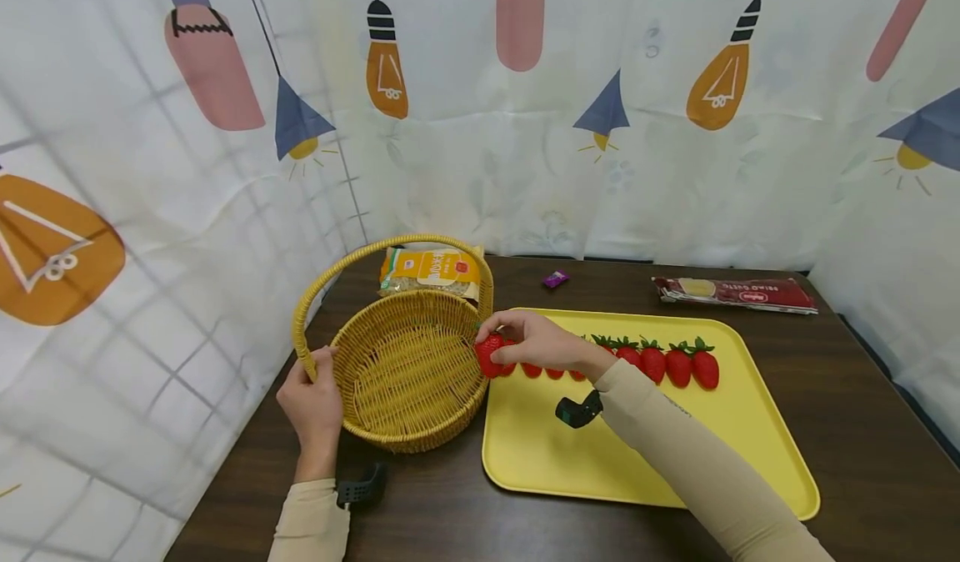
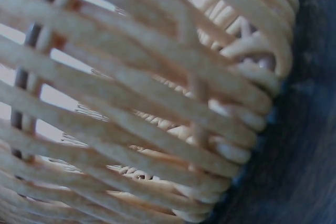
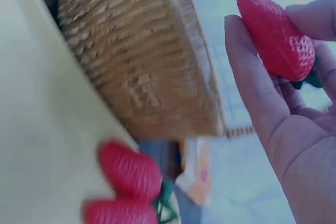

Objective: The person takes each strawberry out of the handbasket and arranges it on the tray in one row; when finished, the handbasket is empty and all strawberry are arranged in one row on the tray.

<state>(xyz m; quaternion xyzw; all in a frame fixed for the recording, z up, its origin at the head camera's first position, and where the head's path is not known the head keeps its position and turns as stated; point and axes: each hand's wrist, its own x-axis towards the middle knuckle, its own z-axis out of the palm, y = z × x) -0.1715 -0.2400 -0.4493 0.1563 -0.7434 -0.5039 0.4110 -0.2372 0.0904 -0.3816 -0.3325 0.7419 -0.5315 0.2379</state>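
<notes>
A strawberry point(image 3: 275, 35) is pinched between the thumb and fingers of my right hand point(image 1: 543, 341), beside the basket's right rim and above the tray's left end. My left hand point(image 1: 313, 399) grips the handle of the yellow wicker basket point(image 1: 408, 437) at its left side. Nothing lies inside the basket. On the yellow tray point(image 1: 585, 462), a row of strawberries point(image 1: 678, 368) with green leaves runs along the far part, partly hidden behind my right hand and forearm. The left wrist view is filled by the basket's woven wall point(image 2: 131, 87).
Behind the basket stands an orange-and-clear food packet point(image 1: 438, 270). A small purple wrapped sweet point(image 1: 555, 279) lies at the back of the dark table point(image 1: 450, 520). A long red snack packet point(image 1: 738, 293) lies at the back right. Patterned curtains hang behind and on both sides.
</notes>
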